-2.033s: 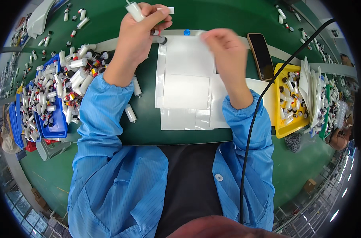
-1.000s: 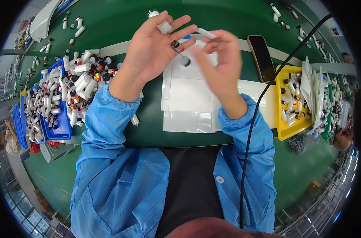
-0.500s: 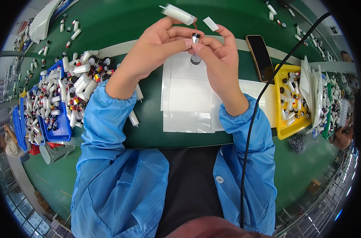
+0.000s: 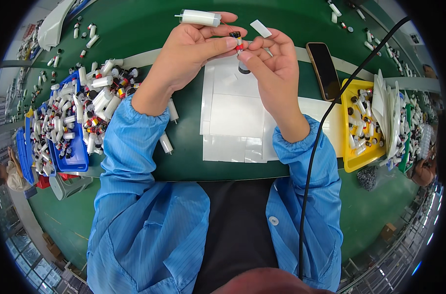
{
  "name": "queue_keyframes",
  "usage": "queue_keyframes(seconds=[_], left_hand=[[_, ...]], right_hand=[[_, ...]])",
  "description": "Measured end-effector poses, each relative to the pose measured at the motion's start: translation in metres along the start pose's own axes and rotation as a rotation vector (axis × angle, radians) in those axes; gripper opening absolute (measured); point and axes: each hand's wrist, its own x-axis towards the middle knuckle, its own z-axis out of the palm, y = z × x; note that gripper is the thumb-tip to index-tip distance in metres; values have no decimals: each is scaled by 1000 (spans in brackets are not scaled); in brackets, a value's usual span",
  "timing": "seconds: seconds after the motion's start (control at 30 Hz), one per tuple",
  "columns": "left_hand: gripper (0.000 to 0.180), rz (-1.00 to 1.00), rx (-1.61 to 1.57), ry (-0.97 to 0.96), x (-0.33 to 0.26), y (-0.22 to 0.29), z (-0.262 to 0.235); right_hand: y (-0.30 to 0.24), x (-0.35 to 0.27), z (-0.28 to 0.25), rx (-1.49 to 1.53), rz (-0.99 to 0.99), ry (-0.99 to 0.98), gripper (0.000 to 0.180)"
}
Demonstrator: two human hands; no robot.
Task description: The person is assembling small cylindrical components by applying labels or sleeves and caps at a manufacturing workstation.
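Above the white sheets (image 4: 235,115), both hands meet at a small black, red and yellow cylindrical part (image 4: 239,43). My left hand (image 4: 186,54) pinches its upper end between thumb and forefinger. Across the raised fingers of that hand lies a white cylinder (image 4: 199,18) in a clear sleeve, with a thin red wire running toward the small part. My right hand (image 4: 277,61) has thumb and fingers closed at the part's lower end, and a dark round end (image 4: 243,67) shows beneath the thumb. A small white rectangular label (image 4: 260,28) sticks to the right forefinger's tip.
Left, a heap of white cylinders (image 4: 102,93) spills around a blue tray (image 4: 78,159). A phone (image 4: 323,71) lies right of my hands. Beyond it stands a yellow tray (image 4: 353,159) with similar parts. A black cable (image 4: 311,161) crosses in front of my right forearm.
The white cylinder has swung to lie nearly level and shifted left. The small part has turned, so its red and yellow bands now show. Both hands remain close together.
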Motion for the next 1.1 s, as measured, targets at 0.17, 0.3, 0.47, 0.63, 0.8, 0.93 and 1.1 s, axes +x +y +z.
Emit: queue_keyframes(seconds=[0.17, 0.3, 0.47, 0.63, 0.8, 0.93, 1.1], left_hand=[[45, -8, 17, 22, -1, 2, -2], [43, 0, 85, 39, 0, -1, -4], [39, 46, 37, 44, 0, -2, -2], [36, 52, 40, 36, -1, -2, -1], [31, 65, 163, 1, -2, -1, -3], [26, 66, 296, 1, -1, -3, -2], [26, 108, 443, -16, -3, -3, -1]], right_hand=[[-9, 2, -1, -68, -31, -6, 49], [-6, 1, -3, -81, -117, -11, 49], [1, -1, -2, -45, -135, 24, 44], [8, -1, -4, -53, -120, -19, 37], [3, 4, -19, -78, -52, -63, 17], [-2, 6, -18, -128, 23, -111, 17], [-7, 3, -11, -224, 116, -92, 17]])
